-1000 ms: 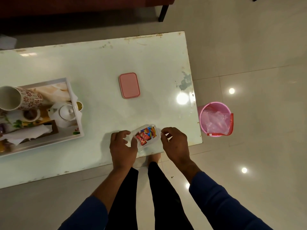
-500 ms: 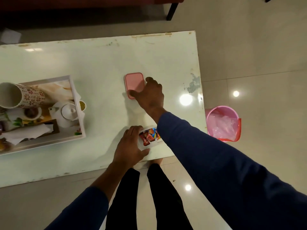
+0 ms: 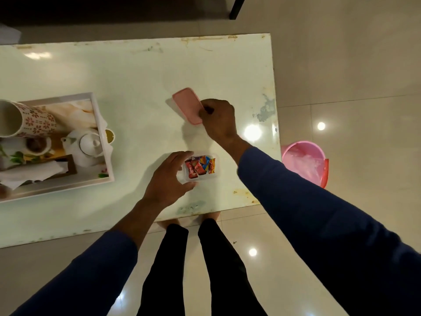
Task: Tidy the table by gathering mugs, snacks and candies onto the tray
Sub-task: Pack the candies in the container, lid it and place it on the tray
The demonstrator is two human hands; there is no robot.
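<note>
A small clear box of wrapped candies sits near the table's front edge. My left hand grips its left side. Above it, my right hand pinches the right edge of the pink lid, which is tilted up off the tabletop. The white tray lies at the left with a floral mug on its side, a white teapot, a cup and crumpled paper.
The pale glossy table ends at the right, where a pink bin stands on the tiled floor. A small cup sits at the tray's right rim. My legs are below the table's front edge.
My right hand left the candy box, reached to the pink lid, took hold of it and tilted it up. My left hand stayed on the candy box.
</note>
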